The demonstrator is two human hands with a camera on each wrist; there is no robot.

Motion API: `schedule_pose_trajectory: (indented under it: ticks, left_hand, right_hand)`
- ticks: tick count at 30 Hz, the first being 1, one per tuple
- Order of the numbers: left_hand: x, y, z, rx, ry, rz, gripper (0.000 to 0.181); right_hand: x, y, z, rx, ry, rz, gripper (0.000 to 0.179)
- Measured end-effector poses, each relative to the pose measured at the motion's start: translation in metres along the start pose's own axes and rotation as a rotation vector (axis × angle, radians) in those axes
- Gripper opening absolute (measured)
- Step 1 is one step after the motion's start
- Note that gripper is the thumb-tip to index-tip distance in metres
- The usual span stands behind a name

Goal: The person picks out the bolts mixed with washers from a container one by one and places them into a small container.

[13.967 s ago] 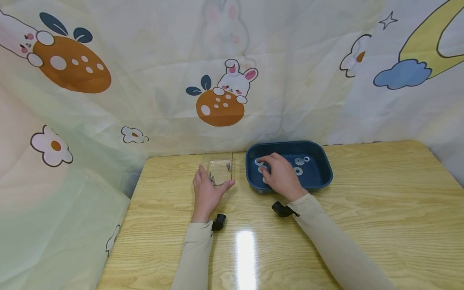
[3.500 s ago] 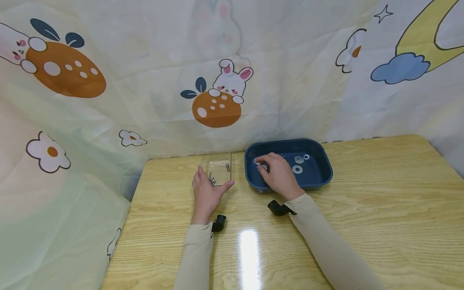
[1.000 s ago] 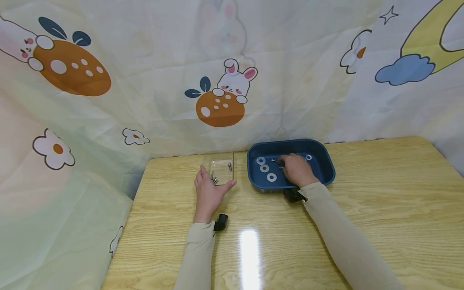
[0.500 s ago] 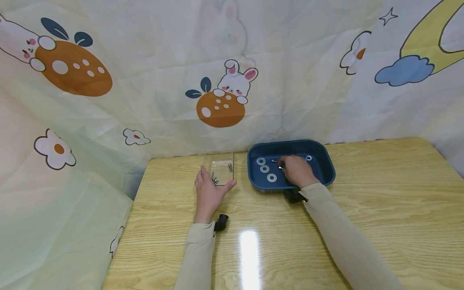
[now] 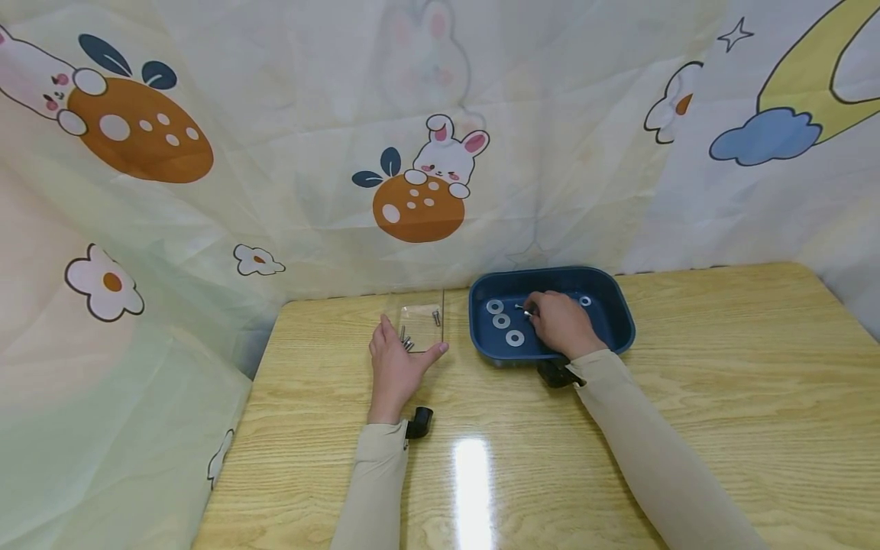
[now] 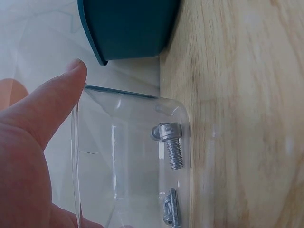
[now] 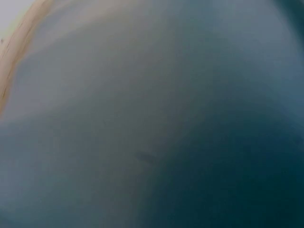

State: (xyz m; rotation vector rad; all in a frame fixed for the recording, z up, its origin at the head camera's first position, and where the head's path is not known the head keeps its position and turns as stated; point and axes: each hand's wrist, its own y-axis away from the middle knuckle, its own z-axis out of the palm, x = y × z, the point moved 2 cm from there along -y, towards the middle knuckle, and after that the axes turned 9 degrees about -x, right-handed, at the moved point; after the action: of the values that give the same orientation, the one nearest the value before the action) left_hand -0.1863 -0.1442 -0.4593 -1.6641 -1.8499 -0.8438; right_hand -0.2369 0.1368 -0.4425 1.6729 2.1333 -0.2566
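Observation:
My left hand (image 5: 396,372) grips the near left corner of a clear plastic box (image 5: 421,312), fingers along its left side and thumb at its near right. In the left wrist view the thumb lies at the box rim, beside a thick socket-head screw (image 6: 172,145) and some thinner screws (image 6: 172,209) inside. My right hand (image 5: 565,322) reaches into a blue tray (image 5: 483,347); its curled fingertips pinch a small silver screw (image 5: 528,313). Another small screw (image 5: 519,306) lies just left of those fingertips. The right wrist view is mostly blurred blue-green.
Flat washers (image 5: 515,338) lie in the tray's left part, and a smaller washer (image 5: 585,301) lies right of the hand. Box and tray stand apart on the wooden table (image 5: 536,458), close to its back edge. A patterned curtain (image 5: 550,153) hangs behind.
Since 3.5 seconds ago my right hand has moved from the tray's left end to its middle, uncovering washers. In the last half second it shifts slightly left with the screw. My left hand stays put.

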Motion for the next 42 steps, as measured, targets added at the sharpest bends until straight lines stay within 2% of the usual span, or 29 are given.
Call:
schedule_pose_trajectory:
  ticks: [14, 35, 42]
  left_hand:
    - [0.000, 0.000, 0.000, 0.002, -0.005, 0.005, 0.130]
    - [0.001, 0.000, 0.000, 0.002, -0.006, -0.008, 0.129]
    - [0.000, -0.001, 0.000, -0.002, -0.001, -0.008, 0.130]
  right_hand:
    - [-0.011, 0.009, -0.004, 0.069, -0.013, -0.058, 0.019]
    - [-0.031, 0.019, -0.001, 0.141, -0.041, -0.079, 0.020]
    - [-0.038, 0.020, 0.002, 0.174, -0.058, -0.138, 0.019]
